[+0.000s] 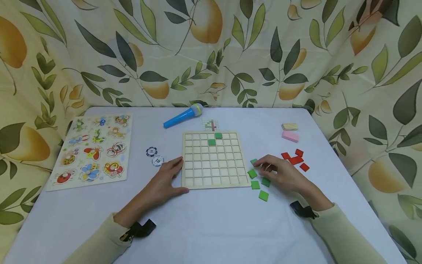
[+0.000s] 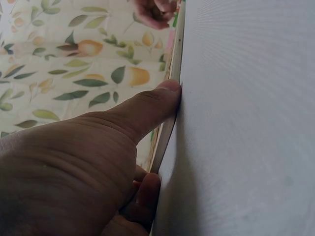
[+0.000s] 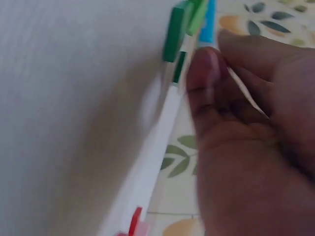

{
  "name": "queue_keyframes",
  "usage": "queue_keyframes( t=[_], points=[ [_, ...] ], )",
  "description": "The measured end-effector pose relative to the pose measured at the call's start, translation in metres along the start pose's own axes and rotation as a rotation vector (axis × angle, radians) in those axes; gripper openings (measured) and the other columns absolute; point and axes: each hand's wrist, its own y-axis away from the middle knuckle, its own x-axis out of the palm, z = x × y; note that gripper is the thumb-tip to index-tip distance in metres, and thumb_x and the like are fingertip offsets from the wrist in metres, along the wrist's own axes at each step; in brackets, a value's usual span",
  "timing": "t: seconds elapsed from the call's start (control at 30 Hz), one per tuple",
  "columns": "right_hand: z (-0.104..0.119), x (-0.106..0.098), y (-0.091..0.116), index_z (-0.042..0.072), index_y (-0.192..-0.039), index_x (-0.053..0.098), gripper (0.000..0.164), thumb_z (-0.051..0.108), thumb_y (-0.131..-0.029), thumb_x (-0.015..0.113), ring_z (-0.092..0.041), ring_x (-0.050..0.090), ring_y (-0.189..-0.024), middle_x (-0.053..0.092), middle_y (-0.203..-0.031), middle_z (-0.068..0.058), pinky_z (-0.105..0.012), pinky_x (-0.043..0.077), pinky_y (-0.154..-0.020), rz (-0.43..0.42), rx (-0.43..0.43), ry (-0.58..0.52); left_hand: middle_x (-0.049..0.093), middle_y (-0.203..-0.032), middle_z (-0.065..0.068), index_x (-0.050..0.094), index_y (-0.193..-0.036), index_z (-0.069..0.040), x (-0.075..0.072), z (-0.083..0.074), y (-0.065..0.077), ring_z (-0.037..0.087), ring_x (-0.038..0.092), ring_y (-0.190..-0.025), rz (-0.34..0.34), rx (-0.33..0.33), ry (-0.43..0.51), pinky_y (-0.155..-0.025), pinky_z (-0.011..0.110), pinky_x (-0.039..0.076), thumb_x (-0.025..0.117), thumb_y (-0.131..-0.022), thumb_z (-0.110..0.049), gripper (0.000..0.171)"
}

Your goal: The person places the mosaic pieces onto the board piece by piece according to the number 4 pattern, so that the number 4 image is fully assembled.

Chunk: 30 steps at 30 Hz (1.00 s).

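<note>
A wooden grid board (image 1: 211, 167) lies flat on the table, with two green square tiles (image 1: 211, 142) in its upper cells. My left hand (image 1: 165, 179) touches the board's left edge with its fingers, its thumb by the near left corner. The left wrist view shows that thumb (image 2: 152, 105) against the board's side. My right hand (image 1: 280, 172) is bent over several loose green tiles (image 1: 252, 173) right of the board. Its thumb (image 3: 211, 83) and index finger look apart, and no tile shows between them. One green tile (image 3: 174, 34) stands beyond the thumb.
Several red tiles (image 1: 295, 160), a pink block (image 1: 290, 136) and pale sticks (image 1: 289, 126) lie at right. Behind the board are a small pattern card (image 1: 211, 125) and a blue toy microphone (image 1: 181, 116). Two poker chips (image 1: 157, 160) and an insect puzzle sheet (image 1: 92, 150) lie left.
</note>
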Motion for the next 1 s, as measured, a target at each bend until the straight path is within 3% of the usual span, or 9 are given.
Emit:
queue_keyframes(
  t=[0.13,0.37,0.6,0.77,1.0],
  points=[
    [-0.008,0.007,0.001,0.028,-0.13,0.072,0.038,0.014,-0.096,0.08,-0.014,0.06,-0.099,0.069,-0.116,0.006,-0.018,0.053,-0.085,0.034,-0.021,-0.027,0.026,-0.178,0.008,0.032,-0.167,-0.008,0.001,0.002,-0.001,0.029,0.049,-0.146,0.006,-0.011,0.012,-0.108,0.038,0.058,0.094,-0.083,-0.026,0.106],
    [-0.011,0.013,-0.006,0.033,-0.127,0.073,0.037,0.02,-0.094,0.083,-0.01,0.057,-0.097,0.065,-0.119,0.008,-0.018,0.05,-0.081,0.06,-0.075,0.017,0.026,-0.178,0.008,0.032,-0.167,-0.009,0.004,0.003,-0.001,0.028,0.051,-0.143,-0.001,-0.02,-0.002,-0.106,0.037,0.059,0.094,-0.083,-0.028,0.106],
    [-0.005,0.013,-0.012,0.031,-0.123,0.072,0.033,0.02,-0.094,0.084,-0.013,0.057,-0.098,0.065,-0.118,0.008,-0.019,0.051,-0.083,0.033,-0.052,0.077,0.028,-0.177,0.008,0.033,-0.167,-0.009,0.002,0.001,0.0,0.029,0.049,-0.145,-0.02,-0.018,-0.012,-0.106,0.036,0.059,0.095,-0.081,-0.026,0.107],
    [0.009,0.009,-0.015,0.026,-0.122,0.073,0.033,0.018,-0.092,0.085,-0.013,0.06,-0.095,0.068,-0.112,0.009,-0.018,0.055,-0.083,-0.009,-0.065,0.099,0.029,-0.177,0.009,0.034,-0.166,-0.009,0.002,0.001,-0.001,0.03,0.05,-0.145,-0.027,-0.004,-0.02,-0.107,0.038,0.058,0.095,-0.082,-0.026,0.106],
    [0.055,0.011,-0.053,0.017,-0.114,0.076,0.025,0.017,-0.091,0.085,-0.009,0.061,-0.09,0.07,-0.105,0.005,-0.022,0.057,-0.077,0.022,-0.235,0.142,0.029,-0.177,0.009,0.034,-0.167,-0.009,0.003,0.002,0.0,0.032,0.044,-0.15,-0.026,-0.003,-0.001,-0.112,0.042,0.056,0.094,-0.082,-0.026,0.105]
  ],
)
